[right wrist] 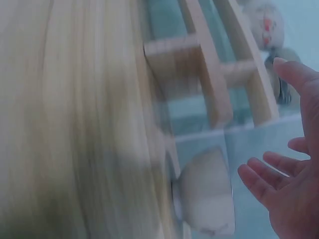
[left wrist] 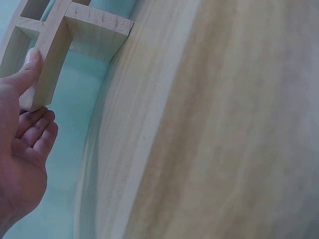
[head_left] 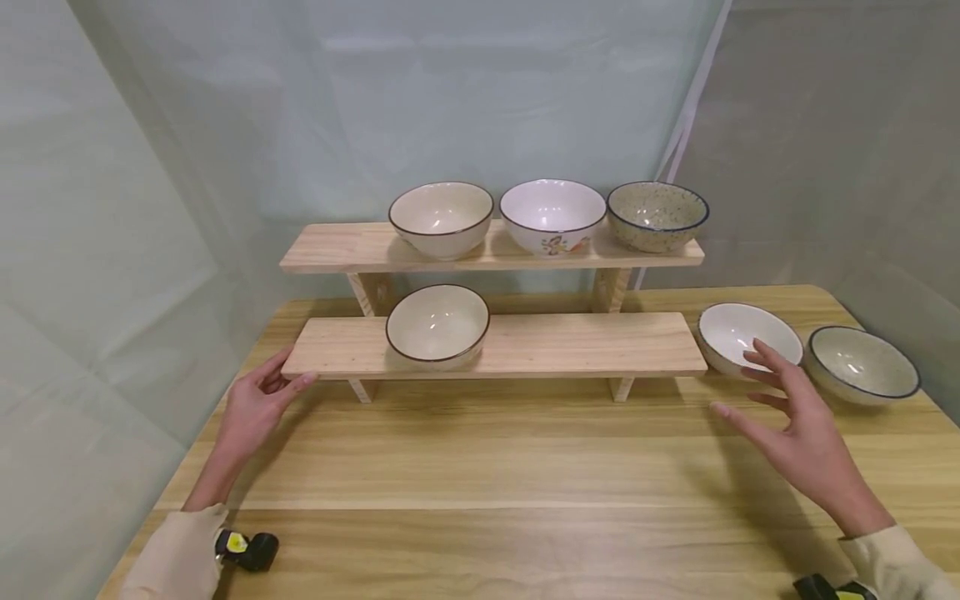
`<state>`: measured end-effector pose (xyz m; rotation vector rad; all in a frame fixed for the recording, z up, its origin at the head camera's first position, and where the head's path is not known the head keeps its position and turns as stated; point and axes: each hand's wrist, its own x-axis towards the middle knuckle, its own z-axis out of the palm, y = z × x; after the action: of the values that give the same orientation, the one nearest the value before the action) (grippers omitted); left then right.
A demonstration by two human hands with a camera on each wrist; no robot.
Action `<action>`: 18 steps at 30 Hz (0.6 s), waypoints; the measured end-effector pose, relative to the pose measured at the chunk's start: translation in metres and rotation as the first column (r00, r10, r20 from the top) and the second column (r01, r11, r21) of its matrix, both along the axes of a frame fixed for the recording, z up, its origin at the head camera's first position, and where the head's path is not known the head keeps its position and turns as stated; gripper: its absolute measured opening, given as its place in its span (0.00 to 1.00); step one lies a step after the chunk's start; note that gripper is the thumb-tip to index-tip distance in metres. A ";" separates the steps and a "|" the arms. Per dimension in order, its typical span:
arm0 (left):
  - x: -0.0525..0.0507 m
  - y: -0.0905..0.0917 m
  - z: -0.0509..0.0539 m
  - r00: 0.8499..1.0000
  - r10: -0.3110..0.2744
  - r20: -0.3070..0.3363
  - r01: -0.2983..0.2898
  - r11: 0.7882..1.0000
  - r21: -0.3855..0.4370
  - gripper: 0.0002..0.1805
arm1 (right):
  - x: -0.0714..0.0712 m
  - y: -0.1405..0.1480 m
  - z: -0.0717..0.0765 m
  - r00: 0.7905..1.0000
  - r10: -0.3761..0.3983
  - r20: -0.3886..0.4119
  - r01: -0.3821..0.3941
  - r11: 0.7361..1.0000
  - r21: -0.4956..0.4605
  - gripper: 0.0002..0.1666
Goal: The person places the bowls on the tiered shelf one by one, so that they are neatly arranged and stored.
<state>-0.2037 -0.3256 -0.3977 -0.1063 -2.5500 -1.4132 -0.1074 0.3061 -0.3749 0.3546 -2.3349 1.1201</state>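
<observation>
The left hand holds the left end of the lower shelf board, thumb at its front edge; the left wrist view shows the thumb on the board and the fingers at its end. The right hand is spread in the air, holding nothing, in front of a white bowl on the table; in the right wrist view that bowl is apart from the right hand. A cream bowl with a brown rim sits on the lower board.
On the upper board stand a cream bowl, a white bowl with a painted pattern and a speckled bowl. A greenish-grey bowl stands at the table's right. Pale sheets hang behind.
</observation>
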 end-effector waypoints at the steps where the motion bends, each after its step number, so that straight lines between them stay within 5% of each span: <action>1: 0.000 0.000 0.000 1.000 -0.001 -0.001 0.001 1.000 0.000 0.41 | 0.000 0.005 -0.001 1.000 -0.022 0.009 0.022 1.000 0.005 0.57; 18: 0.001 0.000 0.000 1.000 -0.014 -0.012 0.014 1.000 0.022 0.40 | -0.012 0.054 -0.005 0.933 -0.297 0.202 0.268 0.950 0.158 0.59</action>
<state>-0.2031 -0.3258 -0.3978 -0.1289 -2.5281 -1.4414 -0.1195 0.3604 -0.3799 -0.0709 -2.5600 0.9108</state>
